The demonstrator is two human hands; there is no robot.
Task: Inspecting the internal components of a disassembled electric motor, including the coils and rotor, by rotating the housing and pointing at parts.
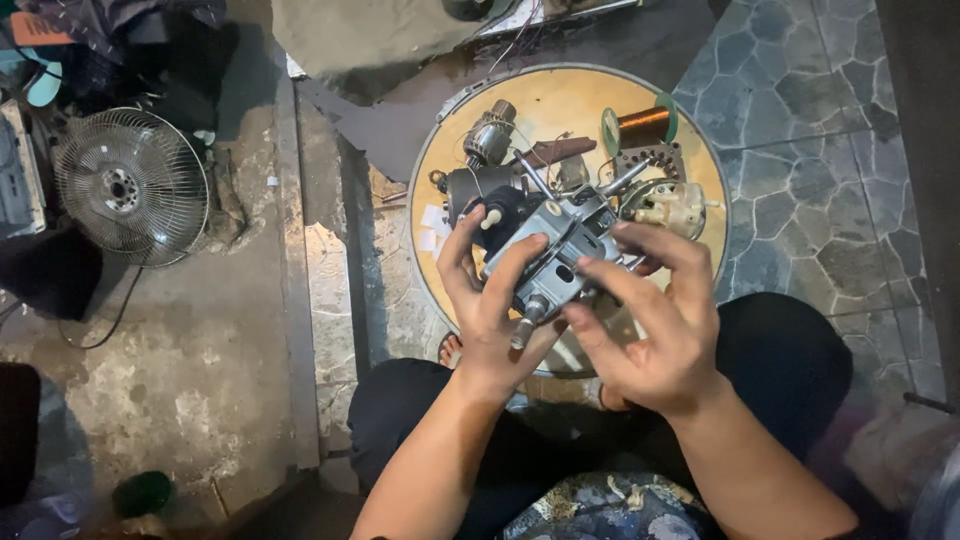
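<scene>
Fan motor held in both hands above a round work tray.

From the left: caged fan [131, 185] on the floor; left hand [492, 315] and right hand [655, 325] both clasp the grey motor [560, 255] over the tray [560, 90]. Risk: a loosened grip could drop it onto the copper wire spool [642, 124] and loose parts below.

Left hand [487, 320]: raised before the seated body, palm turned toward the grey motor housing [560, 262], fingers curled around its left side, thumb up along its upper edge. Left forearm: bare, rising from lower centre toward the housing. Right hand [655, 335]: on the housing's right side, fingers spread and bent over its top, thumb pressing its lower end. Right forearm: bare, angled in from lower right. Legs: folded below the housing, dark trousers.
</scene>
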